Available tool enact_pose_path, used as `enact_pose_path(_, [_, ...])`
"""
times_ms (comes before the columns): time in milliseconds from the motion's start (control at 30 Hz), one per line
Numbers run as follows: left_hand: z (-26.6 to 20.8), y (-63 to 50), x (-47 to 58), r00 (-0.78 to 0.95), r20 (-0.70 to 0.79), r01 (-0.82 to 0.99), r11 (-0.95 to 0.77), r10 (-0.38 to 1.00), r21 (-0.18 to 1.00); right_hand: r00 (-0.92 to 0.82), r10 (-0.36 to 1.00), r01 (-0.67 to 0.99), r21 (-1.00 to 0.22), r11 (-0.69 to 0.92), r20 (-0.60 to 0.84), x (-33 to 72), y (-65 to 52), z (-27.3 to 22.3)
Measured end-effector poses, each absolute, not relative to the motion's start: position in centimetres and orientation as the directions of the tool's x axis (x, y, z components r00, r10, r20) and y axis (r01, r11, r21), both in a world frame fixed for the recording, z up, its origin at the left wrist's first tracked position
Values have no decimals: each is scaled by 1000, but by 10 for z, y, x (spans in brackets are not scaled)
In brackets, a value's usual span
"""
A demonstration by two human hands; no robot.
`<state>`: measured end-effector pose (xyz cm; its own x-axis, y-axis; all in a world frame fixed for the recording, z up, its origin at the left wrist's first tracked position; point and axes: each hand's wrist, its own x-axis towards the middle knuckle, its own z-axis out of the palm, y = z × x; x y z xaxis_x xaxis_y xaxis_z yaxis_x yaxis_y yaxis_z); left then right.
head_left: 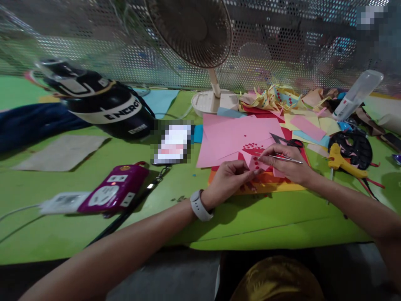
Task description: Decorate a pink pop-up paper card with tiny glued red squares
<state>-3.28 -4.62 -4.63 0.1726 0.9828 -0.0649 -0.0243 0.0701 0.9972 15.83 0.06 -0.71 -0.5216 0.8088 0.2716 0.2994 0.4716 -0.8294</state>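
My left hand point(230, 179), with a pale watch on its wrist, is closed on a small folded pink paper point(249, 160) that carries red squares. From the right, my right hand point(286, 164) pinches slim silver tweezers point(291, 159), their tip close to the pink paper. Tiny red paper squares point(252, 146) are scattered just beyond the fingers, on and around a red piece. Beneath lie large pink sheets point(222, 133) and an orange sheet point(275, 185). Black scissors point(293, 143) rest just behind my right hand, partly hidden by it.
A yellow glue gun point(347, 164) and a black tape roll point(360, 146) sit at right, below a clear bottle point(357, 96). Paper scraps point(278, 98) pile up behind. Leftward are a phone point(173, 144), purple power strip point(114, 188) and black flask point(109, 110); a fan point(214, 100) stands behind.
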Motion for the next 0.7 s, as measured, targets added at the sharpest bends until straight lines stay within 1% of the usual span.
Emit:
enact_pose_path(67, [-47,-47,-33,204,-72,-39,82,976,996,-533,803,311,-821,479,267,159,1,-7])
enact_pose_path(200, [-43,-49,-32,298,-169,-77,200,940,977,-513,798,314,-796,518,317,158,1,-7])
enact_pose_path(300, [-40,-50,-32,340,-219,-83,261,915,962,-444,812,265,-810,523,380,160,5,-5])
enact_pose_path(400, [-40,-49,-32,331,-229,-108,278,915,954,-325,822,214,-810,546,468,167,14,0])
enact_pose_path(467, [-41,-48,-33,322,-233,-120,284,918,951,-274,817,221,-794,566,507,171,19,4])
enact_pose_path(533, [-41,-48,-33,325,-236,-128,290,916,948,-321,809,254,-778,575,493,173,20,6])
enact_pose_path(600, [-41,-48,-33,336,-229,-143,290,913,946,-469,769,300,-741,601,434,171,18,7])
enact_pose_path(700, [-40,-48,-32,356,-214,-159,284,910,945,-681,644,343,-624,702,350,167,9,7])
